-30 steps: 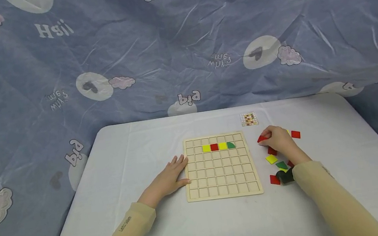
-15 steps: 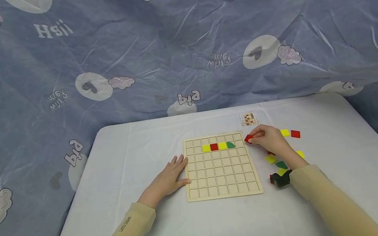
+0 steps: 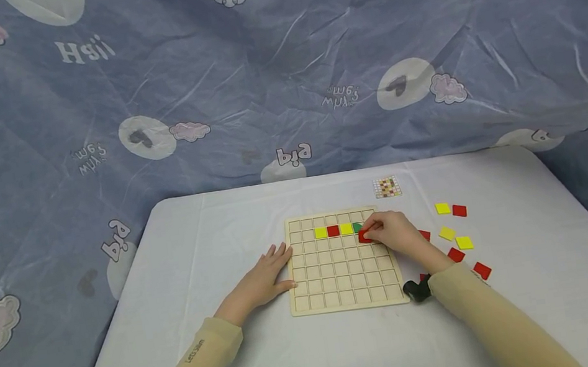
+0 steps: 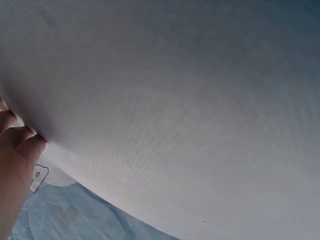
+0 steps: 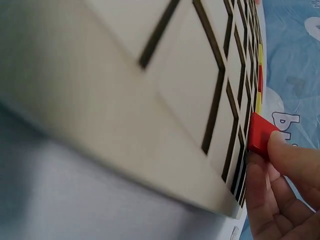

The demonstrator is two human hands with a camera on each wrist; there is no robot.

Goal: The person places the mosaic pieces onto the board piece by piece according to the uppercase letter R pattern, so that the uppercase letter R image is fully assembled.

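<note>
My right hand [image 3: 393, 232] pinches a red square tile [image 5: 261, 134] between thumb and fingers, over the upper right of a wooden grid board [image 3: 334, 269]. In the head view the tile lies just below a green tile [image 3: 356, 227], which my fingers partly cover. That green tile ends a row with a yellow tile [image 3: 320, 233], a red tile [image 3: 333, 231] and another yellow tile [image 3: 346, 229] to its left. My left hand [image 3: 257, 283] rests with fingers spread at the board's left edge. Its fingers [image 4: 32, 147] show at the far left of the left wrist view.
Loose yellow tiles [image 3: 446, 233] and red tiles [image 3: 456, 255] lie scattered right of the board, some under the right forearm. A small card with a coloured grid pattern [image 3: 387, 186] lies behind the board. A patterned blue cloth [image 3: 278, 73] hangs behind the white table [image 3: 220, 219].
My right hand has carried the red tile leftward from the loose tiles, past the board's right edge, to over the grid. My left hand has stayed in place.
</note>
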